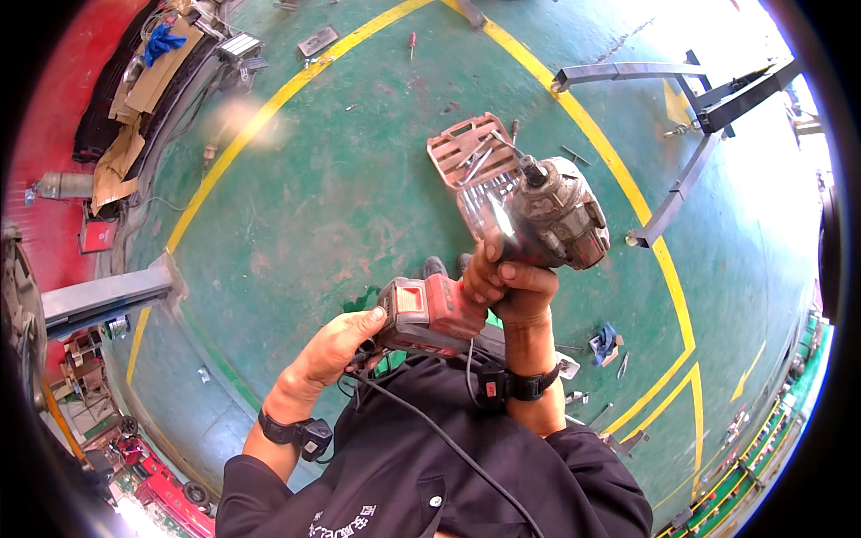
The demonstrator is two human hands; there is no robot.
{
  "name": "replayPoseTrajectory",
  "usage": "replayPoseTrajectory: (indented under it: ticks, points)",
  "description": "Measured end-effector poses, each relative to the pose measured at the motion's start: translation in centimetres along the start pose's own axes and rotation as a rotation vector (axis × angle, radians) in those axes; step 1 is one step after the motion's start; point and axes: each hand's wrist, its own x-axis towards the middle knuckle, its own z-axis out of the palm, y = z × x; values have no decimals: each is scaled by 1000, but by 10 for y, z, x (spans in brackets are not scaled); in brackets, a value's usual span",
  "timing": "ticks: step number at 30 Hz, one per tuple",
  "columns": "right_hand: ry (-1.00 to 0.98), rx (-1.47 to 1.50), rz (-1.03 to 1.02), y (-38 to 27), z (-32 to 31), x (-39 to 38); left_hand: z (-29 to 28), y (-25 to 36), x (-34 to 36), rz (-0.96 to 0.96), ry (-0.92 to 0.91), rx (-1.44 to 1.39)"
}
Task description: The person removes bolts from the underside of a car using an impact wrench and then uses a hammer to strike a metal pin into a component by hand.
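Note:
I hold a grimy cordless impact wrench [560, 215] raised in front of my chest, its metal drive tip pointing away from me. My right hand [513, 291] is wrapped round its grip. My left hand [348, 336] grips the red and black battery [421, 314] at the tool's base, thumb on top. An open brown tool case [453, 148] with chrome tools and sockets lies on the green floor beyond the wrench, partly hidden by it. Cables hang down over my dark shirt near both hands.
Steel lift arms [673, 188] reach in at the upper right. A grey post [108, 291] stands at the left. Cardboard [152, 90] and cluttered parts line the red floor at upper left. Yellow lines [619, 170] cross the green floor [314, 206]. A blue cloth [604, 341] lies to my right.

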Motion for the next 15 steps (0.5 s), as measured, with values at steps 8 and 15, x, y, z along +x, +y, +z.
replayPoseTrajectory:
  ticks: [8,15]
  points:
    - [15,56,-13,9,-1,0,-6,-6,-6,25,-7,-48]
    - [84,-115,35,11,10,-2,-39,-8,-12,233,218,-341]
